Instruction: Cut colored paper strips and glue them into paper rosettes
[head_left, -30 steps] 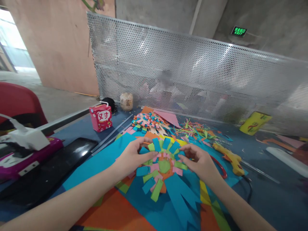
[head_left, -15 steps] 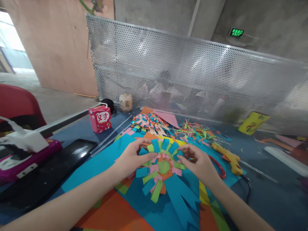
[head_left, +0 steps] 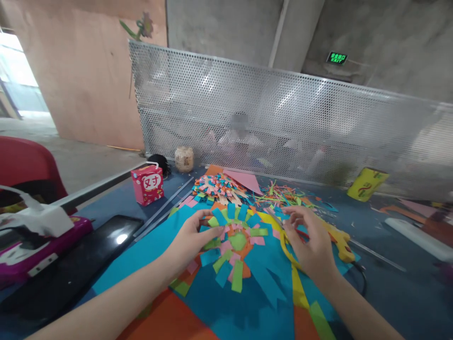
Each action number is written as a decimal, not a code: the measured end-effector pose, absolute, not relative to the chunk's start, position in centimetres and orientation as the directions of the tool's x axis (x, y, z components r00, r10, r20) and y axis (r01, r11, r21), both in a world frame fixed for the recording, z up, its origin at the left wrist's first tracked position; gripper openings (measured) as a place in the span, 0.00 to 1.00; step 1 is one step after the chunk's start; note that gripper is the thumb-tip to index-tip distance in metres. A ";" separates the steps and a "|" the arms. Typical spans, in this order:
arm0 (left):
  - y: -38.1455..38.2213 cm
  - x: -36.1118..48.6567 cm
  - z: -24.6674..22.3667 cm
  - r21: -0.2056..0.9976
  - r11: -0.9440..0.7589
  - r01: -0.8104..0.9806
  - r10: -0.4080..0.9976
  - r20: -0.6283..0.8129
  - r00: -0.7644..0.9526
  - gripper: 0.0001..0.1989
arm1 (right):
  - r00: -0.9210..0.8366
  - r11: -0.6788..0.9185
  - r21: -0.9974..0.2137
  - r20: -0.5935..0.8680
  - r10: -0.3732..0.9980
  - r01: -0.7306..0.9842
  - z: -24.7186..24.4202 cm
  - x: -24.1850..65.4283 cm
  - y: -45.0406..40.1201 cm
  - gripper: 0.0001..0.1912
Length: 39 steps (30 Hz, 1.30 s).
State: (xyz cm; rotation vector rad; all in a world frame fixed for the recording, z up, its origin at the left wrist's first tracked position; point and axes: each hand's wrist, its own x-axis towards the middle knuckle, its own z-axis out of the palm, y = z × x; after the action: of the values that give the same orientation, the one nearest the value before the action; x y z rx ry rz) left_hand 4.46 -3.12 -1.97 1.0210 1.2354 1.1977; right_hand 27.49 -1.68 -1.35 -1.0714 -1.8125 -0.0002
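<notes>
A layered flower [head_left: 238,241] with blue, green, pink and orange strips round a green centre is held over blue sheets [head_left: 247,311]. My left hand [head_left: 193,232] pinches its left edge between thumb and fingers. To the flower's right, my right hand [head_left: 308,238] is off it, fingers curled beside scissors [head_left: 288,250] with yellow handles; whether it grips them is hard to tell. Behind, a fringed flower [head_left: 219,186] lies beside thin paper scraps [head_left: 283,194].
A yellow glue gun [head_left: 340,241] lies right of my right hand. A pink drink box [head_left: 147,185], a black phone [head_left: 78,255] and a purple power strip [head_left: 38,255] are at left. A perforated metal screen [head_left: 269,113] stands behind; a person shows through it.
My right hand has let go of the flower's right edge and moved right. Yellow-handled scissors now show by it. My left hand still holds the flower. The view has tilted up slightly.
</notes>
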 end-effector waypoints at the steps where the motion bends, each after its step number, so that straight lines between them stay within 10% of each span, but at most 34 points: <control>1: -3.0 4.5 -1.9 0.981 0.129 -0.147 0.988 -0.140 -0.065 0.23 | -0.203 0.644 -0.303 0.782 0.590 0.703 -0.9 27.1 -2.3 0.10; 5: -3.1 5.5 -1.1 0.946 0.101 -0.308 0.981 -0.147 -0.130 0.23 | -0.539 0.710 0.103 0.728 0.423 0.697 -0.1 23.8 -5.3 0.28; 11: -4.7 7.0 1.6 0.892 0.007 -0.453 0.992 -0.065 -0.111 0.20 | -0.556 0.526 0.342 0.765 0.327 0.779 0.5 21.0 -5.8 0.14; 14: -5.4 5.9 3.7 0.887 0.047 -0.458 0.990 0.021 0.142 0.19 | -0.409 0.597 0.148 0.851 0.329 0.788 2.1 22.6 -4.6 0.08; 16: -5.5 4.6 5.1 0.937 -0.025 -0.347 0.952 0.129 0.279 0.22 | -0.200 0.633 -0.184 0.852 0.485 0.752 3.5 23.9 -3.9 0.09; 21: -4.1 2.1 5.6 0.905 -0.420 0.073 0.905 0.423 -0.038 0.12 | -0.108 0.382 -0.923 0.376 0.920 0.047 4.7 24.9 -2.7 0.10; 26: -2.3 1.9 2.3 0.964 -0.197 -0.177 0.972 0.216 0.093 0.13 | -0.202 0.076 -0.949 0.143 0.969 -0.306 1.7 23.6 -1.3 0.13; 39: -2.6 2.2 0.1 0.992 -0.079 -0.100 0.978 0.096 0.183 0.20 | -0.085 -0.014 -0.917 0.021 0.996 -0.398 -0.7 24.5 -0.8 0.15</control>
State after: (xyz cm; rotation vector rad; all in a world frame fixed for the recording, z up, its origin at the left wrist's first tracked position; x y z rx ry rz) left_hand 2.22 -2.56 0.05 1.2878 0.9601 1.1736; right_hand 24.52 -0.81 -0.74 -0.8563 -0.9632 1.4355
